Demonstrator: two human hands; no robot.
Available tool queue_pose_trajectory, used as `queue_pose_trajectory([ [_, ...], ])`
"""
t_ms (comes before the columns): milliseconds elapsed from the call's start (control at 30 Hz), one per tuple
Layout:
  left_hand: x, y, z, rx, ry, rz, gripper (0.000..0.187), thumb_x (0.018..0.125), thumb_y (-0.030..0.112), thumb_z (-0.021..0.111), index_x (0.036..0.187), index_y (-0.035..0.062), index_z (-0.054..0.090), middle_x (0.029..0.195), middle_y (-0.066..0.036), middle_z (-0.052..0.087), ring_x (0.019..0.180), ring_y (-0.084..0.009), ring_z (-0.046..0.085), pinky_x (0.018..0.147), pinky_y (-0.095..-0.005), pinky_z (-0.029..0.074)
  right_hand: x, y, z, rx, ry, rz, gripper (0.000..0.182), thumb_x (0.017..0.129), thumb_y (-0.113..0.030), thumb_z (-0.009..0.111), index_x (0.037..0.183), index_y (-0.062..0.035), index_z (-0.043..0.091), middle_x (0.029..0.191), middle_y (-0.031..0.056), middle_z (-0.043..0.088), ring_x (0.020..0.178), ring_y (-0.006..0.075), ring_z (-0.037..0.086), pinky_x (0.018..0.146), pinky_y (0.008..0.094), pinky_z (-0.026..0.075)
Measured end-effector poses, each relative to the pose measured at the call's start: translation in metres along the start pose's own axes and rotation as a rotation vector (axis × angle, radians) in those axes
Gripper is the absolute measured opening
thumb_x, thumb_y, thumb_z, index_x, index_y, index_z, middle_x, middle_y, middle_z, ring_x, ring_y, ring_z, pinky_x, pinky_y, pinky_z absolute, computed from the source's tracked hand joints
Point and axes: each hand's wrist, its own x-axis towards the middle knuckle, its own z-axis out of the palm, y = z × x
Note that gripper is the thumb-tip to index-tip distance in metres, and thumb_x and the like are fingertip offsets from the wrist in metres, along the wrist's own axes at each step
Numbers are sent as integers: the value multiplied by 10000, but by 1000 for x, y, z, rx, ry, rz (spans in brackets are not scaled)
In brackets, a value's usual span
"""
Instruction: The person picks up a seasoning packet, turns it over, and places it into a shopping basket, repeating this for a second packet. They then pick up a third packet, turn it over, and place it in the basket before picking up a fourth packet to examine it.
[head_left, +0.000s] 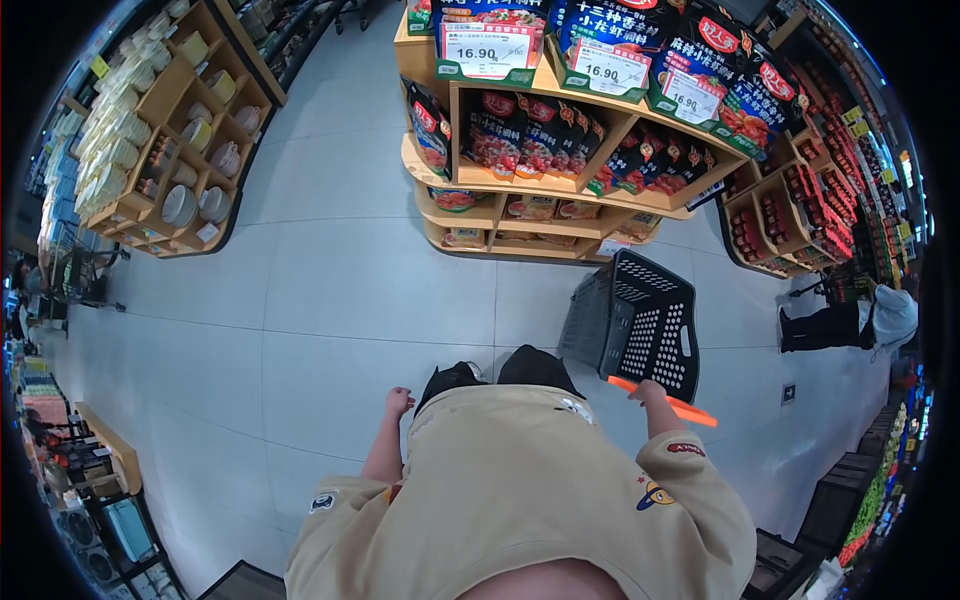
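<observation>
My right hand (pixel 648 391) is closed round the orange handle (pixel 692 412) of a dark grey shopping basket (pixel 641 318). The basket stands on the floor at my front right, its perforated side showing, and nothing can be seen inside it. My left hand (pixel 400 401) hangs beside my body over the floor, its fingers curled, and touches no object. What it may hold is too small to tell.
A wooden shelf (pixel 432 160) with seasoning packets and price cards stands ahead. Another wooden shelf (pixel 147 190) holds bowls at the left. At the far right a person (pixel 880 318) stands near a cart (pixel 840 288). Dark crates (pixel 840 490) stand at the lower right.
</observation>
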Motion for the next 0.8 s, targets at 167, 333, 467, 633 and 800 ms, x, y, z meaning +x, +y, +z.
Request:
queue_pose_trajectory([
  [167, -5, 13, 8, 17, -29, 3, 223, 755, 153, 446, 904, -7, 493, 671, -140, 578, 510, -185, 548, 429, -260, 419, -13, -6, -10, 69, -121, 34, 386, 676, -351, 589, 920, -52, 586, 754, 29, 612, 610, 133, 596, 643, 271, 445],
  [333, 19, -4, 10, -34, -51, -18, 218, 762, 155, 453, 904, -6, 491, 693, -148, 581, 544, -200, 560, 437, -271, 428, -46, -44, -39, -24, -36, 95, 460, 693, -408, 549, 1015, -80, 536, 994, 71, 529, 896, 187, 518, 756, 320, 416],
  [467, 8, 4, 4, -48, -69, -67, 220, 759, 151, 459, 908, -8, 490, 708, -158, 583, 545, -206, 562, 432, -276, 433, -25, -97, -67, 108, 158, -50, 494, 690, -409, 539, 1069, -96, 488, 1145, 98, 429, 1061, 268, 420, 827, 392, 384],
  [633, 3, 37, 6, -38, -17, -127, 234, 755, 149, 459, 921, -16, 484, 723, -164, 586, 551, -210, 564, 426, -273, 433, 35, -176, -108, 421, 319, -597, 326, 675, -272, 534, 876, -18, 574, 859, 165, 576, 844, 265, 548, 761, 323, 421],
  [800, 2, 87, 10, -76, 39, -70, 235, 769, 156, 433, 931, -5, 487, 712, -143, 586, 551, -185, 563, 423, -238, 412, 79, -259, -188, 499, 384, -860, 244, 680, -223, 550, 808, -15, 563, 742, 122, 575, 716, 230, 561, 669, 306, 437],
])
